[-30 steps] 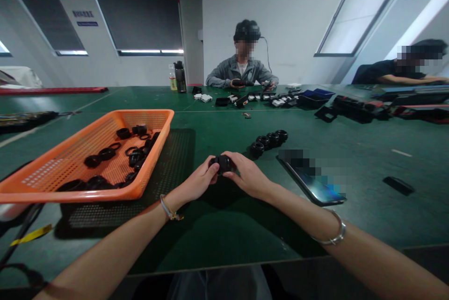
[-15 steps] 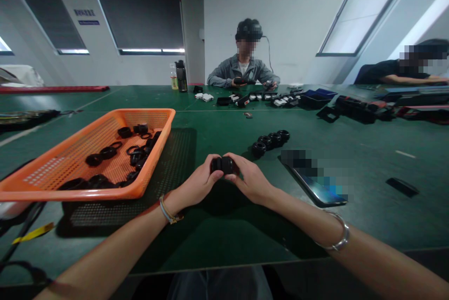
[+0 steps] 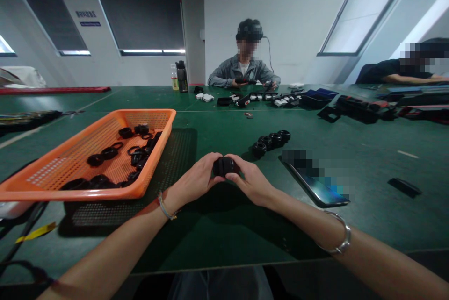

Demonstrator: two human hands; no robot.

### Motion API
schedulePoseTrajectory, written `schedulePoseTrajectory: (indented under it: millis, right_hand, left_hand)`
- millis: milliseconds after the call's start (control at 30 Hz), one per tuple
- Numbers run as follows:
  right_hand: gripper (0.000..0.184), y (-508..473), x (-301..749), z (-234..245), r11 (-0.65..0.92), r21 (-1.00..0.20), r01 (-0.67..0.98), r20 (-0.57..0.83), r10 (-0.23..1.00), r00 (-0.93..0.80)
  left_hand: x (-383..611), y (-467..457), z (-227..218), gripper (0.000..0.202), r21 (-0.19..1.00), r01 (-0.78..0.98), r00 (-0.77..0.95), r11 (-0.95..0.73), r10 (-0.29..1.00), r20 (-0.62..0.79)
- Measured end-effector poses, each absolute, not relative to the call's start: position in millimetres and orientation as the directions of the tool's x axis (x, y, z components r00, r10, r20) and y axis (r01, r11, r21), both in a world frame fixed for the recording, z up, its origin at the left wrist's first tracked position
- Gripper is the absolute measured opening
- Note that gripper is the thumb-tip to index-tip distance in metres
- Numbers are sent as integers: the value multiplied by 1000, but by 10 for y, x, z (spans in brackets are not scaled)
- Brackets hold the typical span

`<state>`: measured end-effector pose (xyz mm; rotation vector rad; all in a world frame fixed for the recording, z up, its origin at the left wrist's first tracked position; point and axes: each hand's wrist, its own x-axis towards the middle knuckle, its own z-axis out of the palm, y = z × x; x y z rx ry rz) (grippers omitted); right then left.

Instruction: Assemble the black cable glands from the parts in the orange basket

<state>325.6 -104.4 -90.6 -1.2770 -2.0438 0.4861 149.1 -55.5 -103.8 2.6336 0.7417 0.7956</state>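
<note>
A small black round part (image 3: 224, 166) sits between both my hands, just above the green table (image 3: 224, 225). My left hand (image 3: 196, 179) grips its left side, fingers curled over the top. My right hand (image 3: 248, 179) pinches its right side with thumb and fingers. To the left stands an orange mesh basket (image 3: 70, 188) with several black rings and round parts inside. A short row of black round parts (image 3: 271, 141) lies on the table beyond my right hand.
A phone (image 3: 317, 187) lies right of my right hand, with a small black flat piece (image 3: 402, 187) farther right. A person sits at the far side behind black and white parts (image 3: 259, 99). Another person leans on the table at far right. A dark bottle (image 3: 181, 77) stands at the back.
My hands have stayed together on the black part, with the left fingers shifting slightly over its top. The view has moved a little.
</note>
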Motion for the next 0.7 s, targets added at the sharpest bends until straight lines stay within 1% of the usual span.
schedulePoseTrajectory:
  millis: [233,300,367,433,467,533,567,633,700]
  right_hand:
    - [28,-1035,3254,-919,454,-651,608,345,891,-296]
    - [29,-1039,3252,-906,451,-659,601,338,892,-299]
    - [29,-1040,3251,-893,448,-665,598,333,894,-299]
    - [27,-1033,3252,-889,434,-667,606,321,901,-293]
    - [27,-1025,3254,-893,428,-661,616,314,904,-290]
    - [28,-1002,3261,-913,430,-626,650,318,902,-291]
    - [31,-990,3266,-926,444,-596,669,333,895,-298]
    - [35,-972,3274,-949,492,-521,698,379,866,-327]
    - [37,-969,3276,-961,542,-451,709,416,831,-369]
  left_hand:
    - [1488,-525,-1025,37,213,383,741,-899,437,511]
    - [1487,-514,-1006,37,189,388,747,-902,428,508]
    - [1485,-510,-986,36,218,391,744,-894,447,496]
    - [1489,-520,-976,36,320,381,724,-867,496,480]
    - [1497,-531,-977,37,398,368,707,-841,530,468]
    - [1529,-562,-992,41,590,317,664,-742,618,421]
    - [1556,-580,-1005,42,693,282,636,-663,670,382]
    - [1629,-611,-1036,49,870,217,554,-443,789,264]
    - [1710,-630,-1067,54,963,186,427,-197,898,101]
